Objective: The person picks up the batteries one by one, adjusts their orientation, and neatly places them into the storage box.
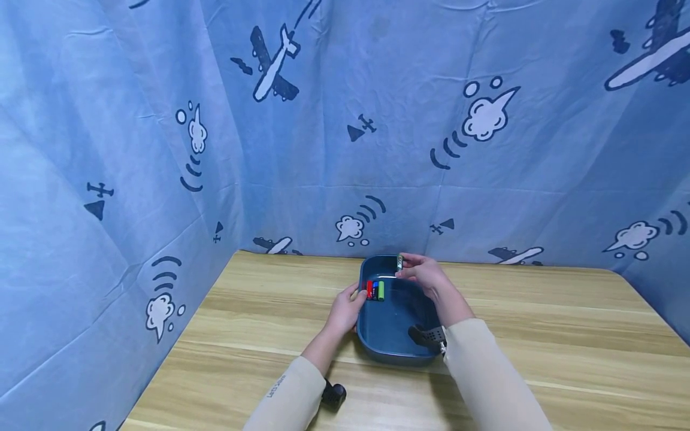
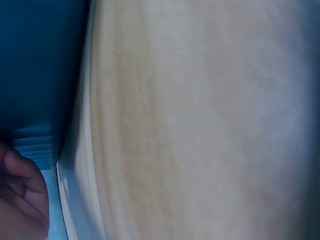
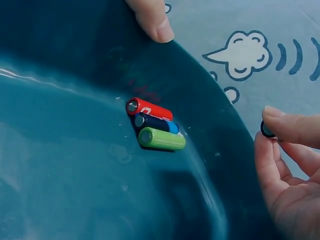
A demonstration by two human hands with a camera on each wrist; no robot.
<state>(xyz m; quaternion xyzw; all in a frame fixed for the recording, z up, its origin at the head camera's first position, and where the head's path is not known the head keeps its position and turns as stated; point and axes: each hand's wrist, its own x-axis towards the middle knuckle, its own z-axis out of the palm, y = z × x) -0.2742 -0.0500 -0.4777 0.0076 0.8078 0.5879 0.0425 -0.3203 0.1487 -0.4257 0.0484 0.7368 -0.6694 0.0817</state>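
Observation:
A dark blue plastic basin (image 1: 396, 326) with rounded corners stands on the table. My left hand (image 1: 342, 310) grips its left side, thumb over the rim and fingers at the outer wall. Over the far right rim, my right hand (image 1: 427, 275) pinches a small battery (image 1: 399, 263) between thumb and fingers; only its dark round end shows in the right wrist view. Inside the basin, three batteries lie side by side near the left wall: a red battery (image 3: 152, 110), a dark blue battery (image 3: 156, 123) and a light green battery (image 3: 164, 139).
The wooden table (image 1: 539, 335) extends to both sides of the basin. A blue curtain (image 1: 302, 155) with airplane and cloud prints hangs along the table's back and left edges, close behind the basin. Black wrist straps sit at both sleeves.

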